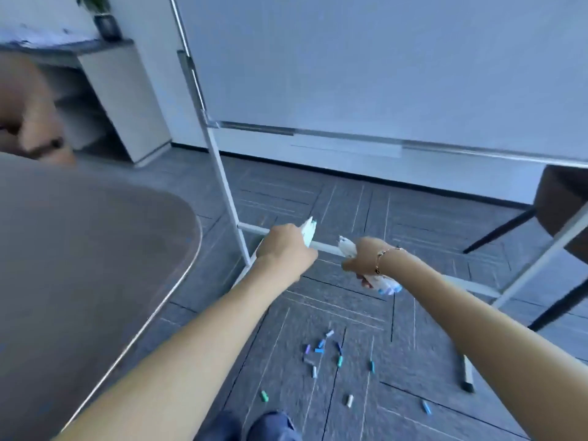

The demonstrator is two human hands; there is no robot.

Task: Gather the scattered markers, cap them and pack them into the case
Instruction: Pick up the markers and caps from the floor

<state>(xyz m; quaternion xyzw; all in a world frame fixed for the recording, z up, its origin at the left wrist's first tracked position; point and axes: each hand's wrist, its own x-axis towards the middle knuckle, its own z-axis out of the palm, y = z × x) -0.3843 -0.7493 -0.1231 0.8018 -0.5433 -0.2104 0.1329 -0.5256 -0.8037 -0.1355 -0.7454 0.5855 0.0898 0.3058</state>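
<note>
My left hand [284, 245] is closed around a bunch of white markers [308, 232] whose tips stick out past the fist. My right hand [361, 256] grips a second bunch of white markers [383, 284]; their ends show above the fist and blue-tinted ends below the wrist. Both hands hover above the floor in front of the whiteboard stand. Several small marker caps [321, 350] in blue, teal, purple and grey lie scattered on the carpet beneath my arms. One dark marker [467, 374] lies alone on the floor at the right. No case is in view.
A round brown table [95, 265] fills the left. A whiteboard on a white frame [222, 173] stands ahead, its crossbar just behind my hands. A dark chair [553, 211] is at the right. Another person's arm [31, 116] shows at far left, beside a white cabinet [127, 100].
</note>
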